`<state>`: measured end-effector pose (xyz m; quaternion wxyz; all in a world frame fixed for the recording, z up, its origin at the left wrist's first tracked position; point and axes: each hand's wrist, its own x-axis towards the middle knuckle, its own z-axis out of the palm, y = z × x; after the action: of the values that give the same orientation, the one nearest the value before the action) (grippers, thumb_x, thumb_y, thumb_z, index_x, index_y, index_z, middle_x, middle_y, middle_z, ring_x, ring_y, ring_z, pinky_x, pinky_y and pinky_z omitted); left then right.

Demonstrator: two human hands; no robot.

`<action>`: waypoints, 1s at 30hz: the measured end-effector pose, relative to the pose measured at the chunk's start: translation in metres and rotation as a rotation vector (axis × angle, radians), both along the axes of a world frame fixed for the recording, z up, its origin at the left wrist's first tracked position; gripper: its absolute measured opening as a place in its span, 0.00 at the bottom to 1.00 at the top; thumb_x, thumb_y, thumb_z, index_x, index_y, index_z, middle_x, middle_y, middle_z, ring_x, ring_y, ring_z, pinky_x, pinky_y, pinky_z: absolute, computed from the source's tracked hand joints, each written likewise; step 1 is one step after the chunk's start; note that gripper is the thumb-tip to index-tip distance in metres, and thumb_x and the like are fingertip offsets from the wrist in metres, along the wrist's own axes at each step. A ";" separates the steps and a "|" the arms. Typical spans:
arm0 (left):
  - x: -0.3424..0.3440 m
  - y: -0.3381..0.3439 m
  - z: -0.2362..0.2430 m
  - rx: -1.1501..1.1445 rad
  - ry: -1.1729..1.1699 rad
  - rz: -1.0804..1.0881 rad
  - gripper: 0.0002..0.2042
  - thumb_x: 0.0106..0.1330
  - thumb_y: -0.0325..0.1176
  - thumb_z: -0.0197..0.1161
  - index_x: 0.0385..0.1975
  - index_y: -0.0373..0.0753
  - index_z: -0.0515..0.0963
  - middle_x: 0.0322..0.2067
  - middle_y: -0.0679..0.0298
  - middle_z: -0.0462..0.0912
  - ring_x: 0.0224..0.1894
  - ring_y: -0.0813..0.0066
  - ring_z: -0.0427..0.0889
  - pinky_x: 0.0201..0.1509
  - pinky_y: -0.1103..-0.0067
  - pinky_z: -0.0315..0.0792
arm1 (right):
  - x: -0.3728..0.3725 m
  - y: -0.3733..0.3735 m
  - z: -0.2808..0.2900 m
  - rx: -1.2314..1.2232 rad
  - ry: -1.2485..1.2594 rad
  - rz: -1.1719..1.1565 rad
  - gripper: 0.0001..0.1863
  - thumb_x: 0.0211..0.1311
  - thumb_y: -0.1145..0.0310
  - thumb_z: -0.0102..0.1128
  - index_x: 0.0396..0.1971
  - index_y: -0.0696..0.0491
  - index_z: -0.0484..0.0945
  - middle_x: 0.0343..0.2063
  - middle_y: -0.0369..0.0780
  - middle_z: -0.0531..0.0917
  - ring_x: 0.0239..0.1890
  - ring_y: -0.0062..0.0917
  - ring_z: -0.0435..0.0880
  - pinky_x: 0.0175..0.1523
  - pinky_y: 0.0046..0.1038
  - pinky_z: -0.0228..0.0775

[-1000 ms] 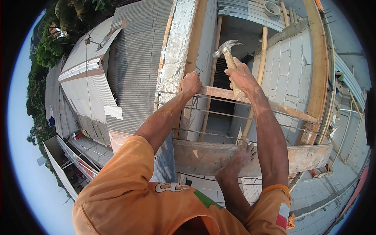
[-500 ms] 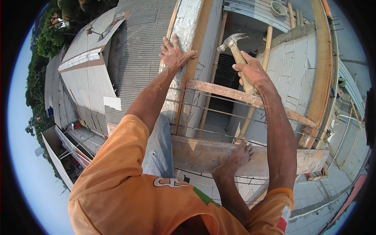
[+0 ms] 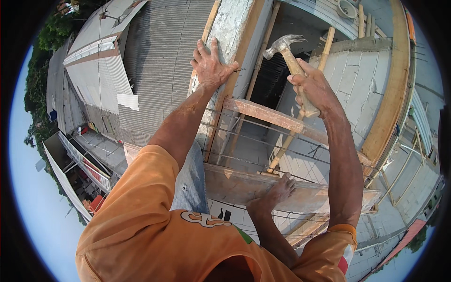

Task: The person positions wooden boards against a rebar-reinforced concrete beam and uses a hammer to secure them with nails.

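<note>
My left hand [image 3: 211,68] lies with fingers spread on the rough white concrete beam [image 3: 232,19], its thumb reaching the timber form board [image 3: 251,33] beside it, near a small dark nail or wire. My right hand [image 3: 312,89] grips the wooden handle of a claw hammer [image 3: 285,44], its steel head raised above the opening to the right of the beam. Below both hands a short wooden crosspiece [image 3: 263,114] spans the opening, with thin rebars [image 3: 258,141] alongside. My bare foot [image 3: 277,192] rests on a stained plank [image 3: 221,181] lower down.
A drop opens between the boards [image 3: 268,80], with bamboo poles [image 3: 326,49] inside. Corrugated roofs [image 3: 155,56] lie to the left. At the right are a block wall [image 3: 357,94], a long timber [image 3: 399,70] and scaffolding poles [image 3: 413,174]. A bucket [image 3: 346,8] sits at the top.
My left hand has moved up and left from the crosspiece's end, opening from closed fingers to spread on the beam. My right hand and the hammer have risen and shifted right.
</note>
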<state>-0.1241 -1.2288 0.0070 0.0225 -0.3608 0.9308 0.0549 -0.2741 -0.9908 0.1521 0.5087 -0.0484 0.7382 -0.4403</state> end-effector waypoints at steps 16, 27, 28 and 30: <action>0.001 -0.001 -0.003 -0.006 0.003 -0.019 0.55 0.44 0.67 0.71 0.72 0.45 0.59 0.69 0.39 0.51 0.68 0.42 0.55 0.62 0.49 0.58 | -0.018 0.006 -0.005 0.044 0.072 -0.140 0.39 0.62 0.67 0.58 0.73 0.57 0.55 0.31 0.43 0.79 0.25 0.26 0.79 0.37 0.30 0.76; -0.003 -0.003 0.000 0.030 0.055 -0.022 0.52 0.45 0.61 0.71 0.71 0.44 0.59 0.68 0.39 0.51 0.68 0.39 0.54 0.65 0.47 0.55 | 0.040 0.004 -0.025 0.077 0.309 0.185 0.40 0.60 0.69 0.59 0.72 0.58 0.57 0.47 0.49 0.80 0.28 0.22 0.76 0.31 0.26 0.71; -0.001 -0.001 -0.001 0.033 0.054 -0.023 0.52 0.45 0.61 0.71 0.71 0.44 0.59 0.68 0.39 0.51 0.68 0.39 0.54 0.65 0.47 0.54 | 0.030 0.008 -0.018 0.126 0.288 0.159 0.40 0.60 0.69 0.59 0.73 0.57 0.57 0.40 0.46 0.80 0.26 0.21 0.76 0.29 0.25 0.71; 0.001 -0.001 -0.001 0.022 0.056 -0.021 0.52 0.45 0.61 0.71 0.71 0.44 0.59 0.68 0.39 0.51 0.67 0.39 0.55 0.65 0.47 0.55 | 0.007 0.014 0.000 0.164 0.189 -0.084 0.40 0.60 0.69 0.59 0.73 0.58 0.56 0.30 0.41 0.78 0.23 0.22 0.76 0.28 0.26 0.72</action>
<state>-0.1232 -1.2301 0.0059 0.0009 -0.3491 0.9341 0.0749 -0.2667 -0.9772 0.1524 0.4201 -0.0171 0.8178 -0.3929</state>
